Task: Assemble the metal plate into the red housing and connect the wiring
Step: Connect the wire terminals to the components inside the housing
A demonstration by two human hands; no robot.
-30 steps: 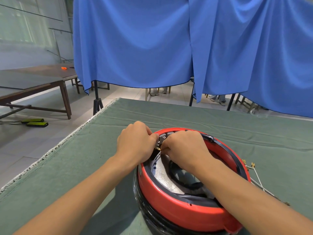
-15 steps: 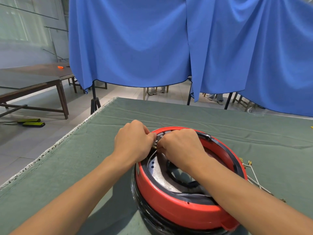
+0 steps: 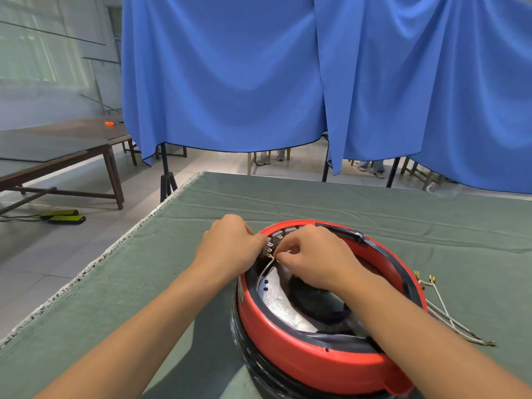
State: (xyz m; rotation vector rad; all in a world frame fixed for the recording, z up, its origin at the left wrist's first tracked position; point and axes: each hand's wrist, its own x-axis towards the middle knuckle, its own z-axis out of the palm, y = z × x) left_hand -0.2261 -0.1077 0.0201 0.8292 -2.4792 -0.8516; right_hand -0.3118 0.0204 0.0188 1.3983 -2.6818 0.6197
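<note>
Head view looks down on my right hand (image 3: 313, 259), fingers curled, thumb and forefinger pinching the end of a thin white wire (image 3: 266, 267) at the far left inner rim of the red housing (image 3: 302, 357). My left hand (image 3: 227, 249) is curled into a loose fist pressed against the outside of that same rim, knuckles just beside the small terminal block (image 3: 272, 244); whether its fingertips hold anything I cannot tell, since they are hidden. The wire runs from my pinch down across the metal plate (image 3: 277, 305), which lies inside the housing below my right wrist. The housing sits on a black base (image 3: 259, 367) on the green-covered tabletop (image 3: 144, 283). To the right, just beside the housing, loose white wires with brass connectors (image 3: 443, 306) lie on the cloth. Beyond the tabletop hangs a blue curtain (image 3: 230, 82), and at far left stands a wooden table (image 3: 57, 148).
</note>
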